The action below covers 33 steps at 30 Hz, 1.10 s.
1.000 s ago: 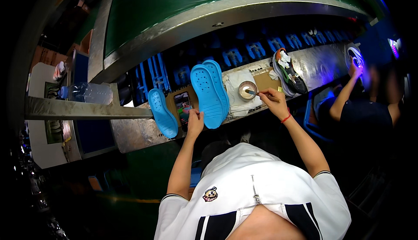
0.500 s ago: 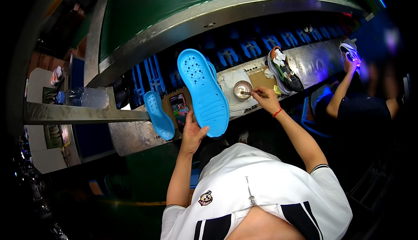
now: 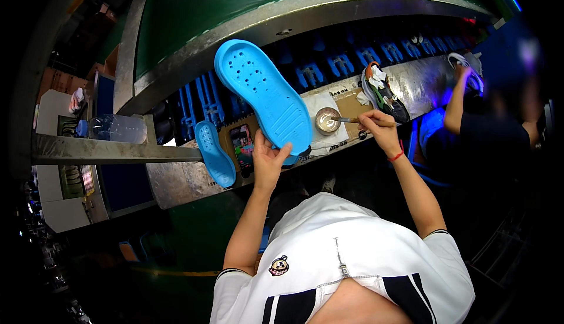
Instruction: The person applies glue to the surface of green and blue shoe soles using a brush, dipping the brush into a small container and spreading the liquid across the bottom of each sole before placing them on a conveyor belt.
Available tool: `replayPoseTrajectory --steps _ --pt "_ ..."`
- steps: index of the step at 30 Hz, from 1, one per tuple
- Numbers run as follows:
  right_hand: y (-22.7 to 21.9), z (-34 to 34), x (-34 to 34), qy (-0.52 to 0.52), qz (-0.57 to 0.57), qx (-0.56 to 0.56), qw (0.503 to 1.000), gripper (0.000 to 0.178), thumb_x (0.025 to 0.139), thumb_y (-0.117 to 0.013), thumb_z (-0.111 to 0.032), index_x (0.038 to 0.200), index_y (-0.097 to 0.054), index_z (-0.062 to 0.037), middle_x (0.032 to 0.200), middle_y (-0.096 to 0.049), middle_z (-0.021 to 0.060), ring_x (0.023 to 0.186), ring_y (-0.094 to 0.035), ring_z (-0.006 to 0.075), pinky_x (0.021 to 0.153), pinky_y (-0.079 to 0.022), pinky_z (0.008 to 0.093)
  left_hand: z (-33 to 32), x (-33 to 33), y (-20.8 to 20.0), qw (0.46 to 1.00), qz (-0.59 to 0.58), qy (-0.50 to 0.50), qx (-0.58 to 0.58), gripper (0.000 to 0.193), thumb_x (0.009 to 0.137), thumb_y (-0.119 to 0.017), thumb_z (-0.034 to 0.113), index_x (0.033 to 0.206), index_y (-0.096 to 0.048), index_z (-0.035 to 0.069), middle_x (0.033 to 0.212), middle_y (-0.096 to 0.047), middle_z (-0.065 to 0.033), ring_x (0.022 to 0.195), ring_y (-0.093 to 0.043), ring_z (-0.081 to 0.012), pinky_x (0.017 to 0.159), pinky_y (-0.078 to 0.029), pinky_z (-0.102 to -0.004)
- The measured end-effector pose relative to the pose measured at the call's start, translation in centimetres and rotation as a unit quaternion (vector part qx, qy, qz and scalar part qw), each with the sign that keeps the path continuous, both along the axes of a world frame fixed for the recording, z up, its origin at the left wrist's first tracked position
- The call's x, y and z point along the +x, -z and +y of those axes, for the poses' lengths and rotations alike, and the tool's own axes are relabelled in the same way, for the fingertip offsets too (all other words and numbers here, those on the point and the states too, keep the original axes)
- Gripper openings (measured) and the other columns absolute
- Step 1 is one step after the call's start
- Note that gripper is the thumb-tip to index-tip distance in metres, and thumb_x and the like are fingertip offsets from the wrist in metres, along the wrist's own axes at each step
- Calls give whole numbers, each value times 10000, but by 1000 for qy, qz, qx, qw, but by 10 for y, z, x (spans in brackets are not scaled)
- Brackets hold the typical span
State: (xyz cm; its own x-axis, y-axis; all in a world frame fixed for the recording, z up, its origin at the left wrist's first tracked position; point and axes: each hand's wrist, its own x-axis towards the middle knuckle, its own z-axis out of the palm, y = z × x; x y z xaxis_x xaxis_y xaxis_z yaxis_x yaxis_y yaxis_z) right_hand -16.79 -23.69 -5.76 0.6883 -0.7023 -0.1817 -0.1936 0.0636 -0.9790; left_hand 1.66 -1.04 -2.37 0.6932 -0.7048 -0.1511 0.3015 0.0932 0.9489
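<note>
My left hand grips the lower end of a large blue shoe sole, thumb on its inner face. The sole is held up at a tilt, with holes at its upper part and ridges lower down. In my right hand is a thin wooden-handled brush, pinched between the fingers. Its tip is at a small round cup of whitish liquid; whether it touches the liquid I cannot tell. The cup stands on a white sheet. A second blue sole lies to the left of my left hand.
A phone with a lit screen lies beside the second sole. A multicoloured shoe stands right of the cup on the metal ledge. Blue racks line the back. A metal bar crosses at left. A co-worker holds a shoe at right.
My left hand has raised and turned the sole, its top now leaning further left. My right hand has shifted right, drawing the brush toward the cup's right side. The co-worker's shoe and arm have moved.
</note>
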Motion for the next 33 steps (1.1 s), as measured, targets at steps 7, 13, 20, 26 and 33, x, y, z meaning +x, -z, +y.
replayPoseTrajectory --steps 7,13,20,26,33 --pt "-85 46 0 -94 -74 11 993 112 865 -609 -58 883 -643 46 780 -671 90 706 -635 107 646 -498 205 -10 -6 -1 998 -40 -47 -14 467 813 -620 -51 1232 -412 -32 1101 -586 -135 947 -613 -174 798 -529 -279" --pt "-91 54 14 -155 -78 -141 975 80 834 -635 -57 840 -666 16 712 -668 69 636 -650 107 562 -482 200 -16 -10 -8 997 -55 -43 -22 468 820 -612 -51 1240 -406 -33 1106 -589 -139 957 -613 -169 812 -525 -280" --pt "-98 47 20 -186 -78 -200 959 57 798 -654 -45 812 -668 9 675 -646 71 608 -635 113 548 -474 212 -18 -11 -10 996 -78 -40 -21 476 828 -618 -27 1251 -399 -36 1103 -589 -140 951 -615 -169 816 -522 -280" --pt "-99 38 17 -177 -92 -201 959 42 794 -654 -40 796 -669 0 675 -641 67 580 -606 112 511 -436 219 -17 -10 -13 995 -98 -32 -14 490 832 -618 -21 1264 -388 -40 1101 -590 -143 951 -615 -172 820 -521 -285" --pt "-101 30 17 -192 -83 -220 953 33 776 -665 -45 789 -674 -15 690 -643 71 604 -606 144 533 -443 243 -17 -10 -16 994 -109 -23 -16 497 835 -614 -19 1272 -380 -40 1105 -589 -145 960 -614 -179 833 -518 -290"
